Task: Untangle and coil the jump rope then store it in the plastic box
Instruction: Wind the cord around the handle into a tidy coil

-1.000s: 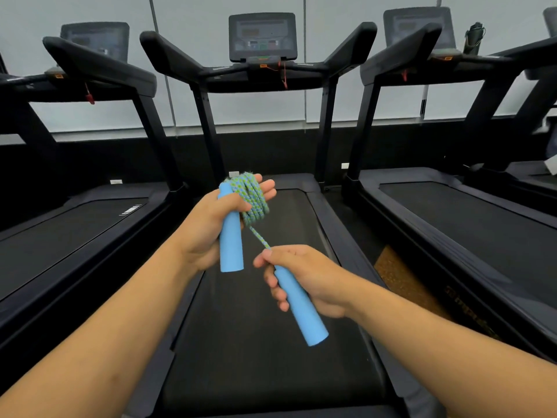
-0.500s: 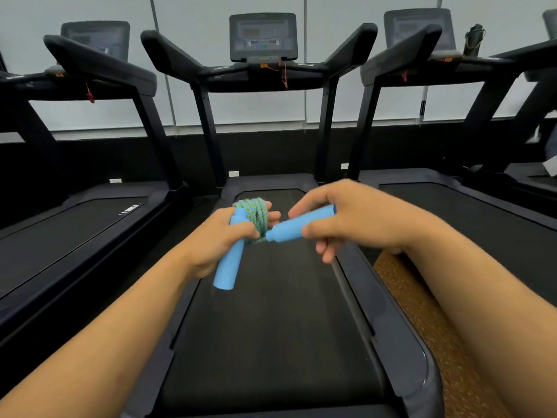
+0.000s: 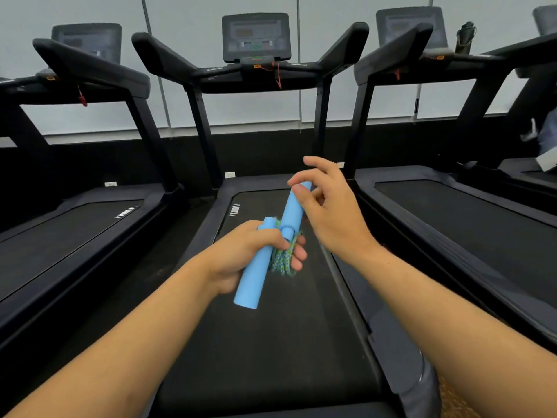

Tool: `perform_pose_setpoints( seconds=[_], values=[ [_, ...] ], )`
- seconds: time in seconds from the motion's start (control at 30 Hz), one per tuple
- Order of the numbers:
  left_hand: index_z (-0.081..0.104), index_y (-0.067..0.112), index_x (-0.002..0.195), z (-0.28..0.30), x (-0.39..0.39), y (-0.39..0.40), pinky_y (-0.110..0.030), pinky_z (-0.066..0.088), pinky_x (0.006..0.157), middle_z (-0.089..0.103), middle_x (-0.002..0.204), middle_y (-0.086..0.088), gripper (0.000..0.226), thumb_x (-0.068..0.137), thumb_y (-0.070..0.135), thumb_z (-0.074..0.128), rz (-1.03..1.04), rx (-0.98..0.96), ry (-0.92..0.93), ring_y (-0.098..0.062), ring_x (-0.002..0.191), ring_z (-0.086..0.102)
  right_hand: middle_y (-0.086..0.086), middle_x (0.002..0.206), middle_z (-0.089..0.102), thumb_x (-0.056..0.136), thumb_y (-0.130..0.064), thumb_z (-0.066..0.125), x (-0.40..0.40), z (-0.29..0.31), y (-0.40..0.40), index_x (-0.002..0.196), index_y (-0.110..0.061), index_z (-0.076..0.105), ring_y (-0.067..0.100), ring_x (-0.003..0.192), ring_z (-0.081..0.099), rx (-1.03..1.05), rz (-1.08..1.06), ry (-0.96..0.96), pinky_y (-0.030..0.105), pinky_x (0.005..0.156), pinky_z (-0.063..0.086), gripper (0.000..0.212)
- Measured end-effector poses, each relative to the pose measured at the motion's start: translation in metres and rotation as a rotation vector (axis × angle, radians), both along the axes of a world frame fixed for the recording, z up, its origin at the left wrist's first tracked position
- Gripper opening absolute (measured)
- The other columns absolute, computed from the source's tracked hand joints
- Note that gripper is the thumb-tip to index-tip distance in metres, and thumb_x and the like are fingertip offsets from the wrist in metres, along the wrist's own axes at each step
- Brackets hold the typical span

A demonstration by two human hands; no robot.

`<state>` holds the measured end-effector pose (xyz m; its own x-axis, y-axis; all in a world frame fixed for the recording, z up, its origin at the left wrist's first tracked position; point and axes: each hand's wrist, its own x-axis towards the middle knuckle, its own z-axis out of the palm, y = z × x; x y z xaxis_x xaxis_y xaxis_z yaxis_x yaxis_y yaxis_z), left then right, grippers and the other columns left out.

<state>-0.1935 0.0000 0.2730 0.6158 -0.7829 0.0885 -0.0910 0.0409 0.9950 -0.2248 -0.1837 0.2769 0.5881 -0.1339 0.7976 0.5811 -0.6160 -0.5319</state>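
My left hand (image 3: 241, 251) grips one blue foam handle (image 3: 251, 282) of the jump rope, together with the coiled green-blue rope (image 3: 283, 257) bunched under its fingers. The second blue handle (image 3: 294, 208) points up and away from the coil. My right hand (image 3: 328, 212) is at that handle's top end, thumb and forefinger touching its tip, the other fingers spread. No plastic box is in view.
I stand over the belt of the middle treadmill (image 3: 271, 327), with its console (image 3: 256, 37) ahead. Treadmills flank it on the left (image 3: 60, 236) and right (image 3: 467, 221). A dark bottle (image 3: 464, 37) sits on the right one's console. Brown flooring (image 3: 452, 399) shows at lower right.
My right hand swung the second handle up from below, across the coil, so it stands beside the first handle. Its full grip has loosened to a fingertip touch. My left hand dropped slightly.
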Motion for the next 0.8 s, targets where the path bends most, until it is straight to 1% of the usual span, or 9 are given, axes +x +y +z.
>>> perform_pose_setpoints(
  seconds=[0.03, 0.1, 0.2, 0.23, 0.3, 0.43, 0.53, 0.63, 0.8],
  values=[
    [0.067, -0.007, 0.108, 0.001, 0.0, -0.001, -0.037, 0.06, 0.08, 0.071, 0.092, -0.02, 0.03, 0.082, 0.005, 0.057, -0.012, -0.01, 0.051, -0.027, 0.078, 0.069, -0.003, 0.142, 0.057, 0.102, -0.012, 0.06, 0.001, -0.005, -0.002, 0.11, -0.021, 0.072, 0.004, 0.096, 0.059, -0.087, -0.013, -0.043, 0.031, 0.092, 0.052, 0.018],
    [0.073, -0.003, 0.098, 0.005, -0.001, 0.0, -0.036, 0.06, 0.076, 0.07, 0.086, -0.018, 0.026, 0.08, 0.006, 0.056, -0.024, -0.034, 0.138, -0.025, 0.073, 0.068, -0.005, 0.143, 0.06, 0.1, -0.013, 0.053, 0.0, -0.014, -0.004, 0.117, -0.017, 0.073, 0.019, 0.13, 0.051, -0.275, 0.002, -0.091, 0.043, 0.111, 0.042, 0.026],
    [0.076, 0.001, 0.085, 0.01, -0.001, 0.004, -0.036, 0.058, 0.072, 0.069, 0.078, -0.018, 0.022, 0.078, 0.007, 0.056, -0.024, -0.019, 0.226, -0.026, 0.066, 0.066, -0.004, 0.138, 0.065, 0.083, -0.02, 0.052, -0.014, -0.008, -0.004, 0.122, -0.015, 0.068, 0.022, 0.145, 0.042, -0.508, 0.094, -0.02, 0.052, 0.125, 0.021, 0.042],
    [0.074, -0.001, 0.086, 0.01, -0.001, 0.006, -0.034, 0.059, 0.068, 0.068, 0.077, -0.019, 0.021, 0.077, 0.007, 0.057, -0.023, 0.002, 0.246, -0.026, 0.063, 0.065, -0.005, 0.133, 0.065, 0.08, -0.024, 0.053, -0.019, -0.003, -0.004, 0.125, -0.016, 0.066, 0.016, 0.141, 0.046, -0.566, 0.121, 0.057, 0.051, 0.126, 0.019, 0.047],
    [0.071, -0.004, 0.09, 0.009, -0.001, 0.01, -0.032, 0.058, 0.061, 0.066, 0.075, -0.021, 0.023, 0.076, 0.007, 0.057, -0.031, 0.042, 0.303, -0.025, 0.06, 0.062, -0.011, 0.127, 0.065, 0.082, -0.03, 0.059, -0.027, 0.008, -0.005, 0.136, -0.025, 0.06, 0.007, 0.123, 0.053, -0.647, 0.164, 0.276, 0.044, 0.119, 0.032, 0.054],
    [0.072, -0.005, 0.09, 0.007, -0.003, 0.014, -0.032, 0.056, 0.057, 0.063, 0.069, -0.02, 0.026, 0.072, 0.009, 0.06, -0.096, 0.139, 0.287, -0.023, 0.051, 0.061, -0.015, 0.123, 0.07, 0.089, -0.027, 0.073, -0.037, 0.021, -0.002, 0.14, -0.042, 0.055, 0.01, 0.111, 0.067, -0.581, 0.326, 0.704, 0.041, 0.1, 0.054, 0.057],
    [0.075, 0.001, 0.083, 0.004, -0.003, 0.017, -0.031, 0.057, 0.06, 0.066, 0.069, -0.018, 0.024, 0.069, 0.017, 0.063, -0.213, 0.215, 0.184, -0.021, 0.051, 0.063, -0.012, 0.12, 0.074, 0.09, -0.03, 0.08, -0.038, 0.021, -0.002, 0.137, -0.036, 0.06, 0.012, 0.108, 0.071, -0.547, 0.418, 0.77, 0.043, 0.099, 0.057, 0.051],
    [0.071, -0.002, 0.089, 0.003, 0.002, 0.019, -0.029, 0.058, 0.064, 0.07, 0.072, -0.015, 0.026, 0.074, 0.018, 0.062, -0.307, 0.244, 0.125, -0.019, 0.055, 0.067, -0.006, 0.115, 0.078, 0.091, -0.026, 0.08, -0.04, 0.022, -0.005, 0.132, -0.026, 0.065, 0.02, 0.103, 0.074, -0.49, 0.442, 0.763, 0.052, 0.093, 0.059, 0.044],
    [0.069, -0.005, 0.104, 0.0, 0.005, 0.02, -0.031, 0.059, 0.075, 0.073, 0.089, -0.019, 0.03, 0.079, 0.011, 0.065, -0.338, 0.229, 0.108, -0.022, 0.073, 0.072, -0.004, 0.092, 0.079, 0.086, -0.021, 0.079, -0.035, 0.013, -0.004, 0.116, -0.025, 0.069, 0.015, 0.083, 0.073, -0.529, 0.32, 0.672, 0.043, 0.084, 0.06, 0.032]
  ],
)
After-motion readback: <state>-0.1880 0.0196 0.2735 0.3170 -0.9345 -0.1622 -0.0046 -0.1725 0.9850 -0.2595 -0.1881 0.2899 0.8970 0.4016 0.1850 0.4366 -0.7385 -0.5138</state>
